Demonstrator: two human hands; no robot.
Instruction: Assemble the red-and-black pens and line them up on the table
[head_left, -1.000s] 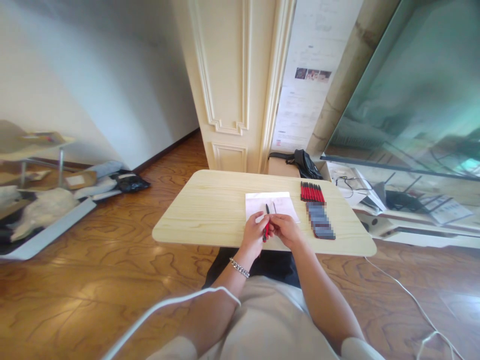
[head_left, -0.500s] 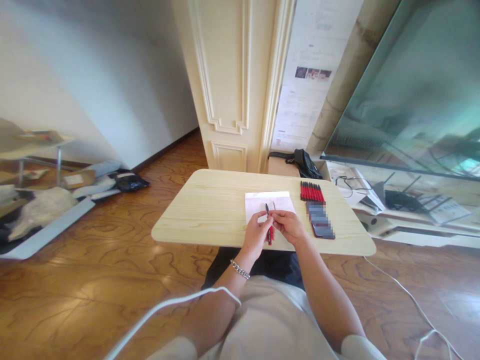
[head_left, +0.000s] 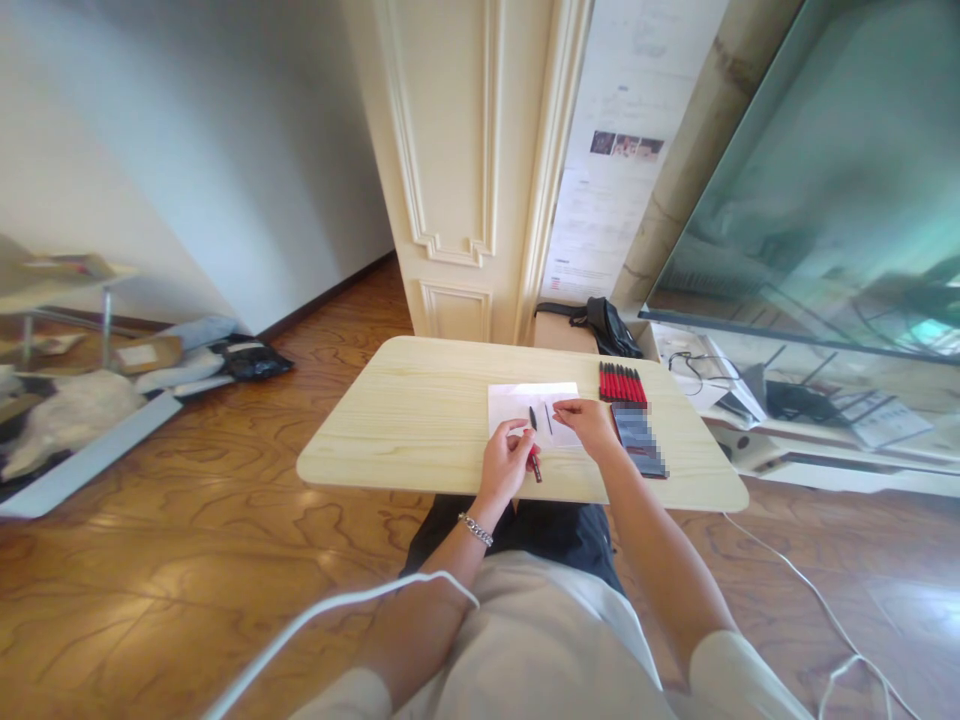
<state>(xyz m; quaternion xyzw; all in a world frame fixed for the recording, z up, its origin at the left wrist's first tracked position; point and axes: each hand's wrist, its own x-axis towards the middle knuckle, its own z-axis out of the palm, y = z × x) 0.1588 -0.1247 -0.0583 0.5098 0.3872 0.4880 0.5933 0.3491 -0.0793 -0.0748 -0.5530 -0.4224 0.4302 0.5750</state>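
Observation:
My left hand [head_left: 507,462] is closed around a red and black pen [head_left: 535,466] near the front of the light wooden table [head_left: 420,420]. My right hand [head_left: 591,423] rests with its fingertips pinched on a thin dark refill [head_left: 548,417] that lies on a white sheet of paper [head_left: 517,402]. A small black pen piece [head_left: 532,417] lies on the paper between the two hands. A row of several red and black pens [head_left: 619,383] sits to the right of the paper, above a blurred dark block [head_left: 639,440].
A cream panelled door [head_left: 457,160] stands behind the table, with a black bag [head_left: 609,326] at its foot. A glass-fronted low unit [head_left: 810,400] with cables is on the right. Boxes and bags [head_left: 112,370] lie on the wooden floor at left. A white cable [head_left: 322,615] crosses my lap.
My right hand has let go of the pen and moved up and right onto the paper, to the thin refill. My left hand stays on the pen, now lower toward the table edge.

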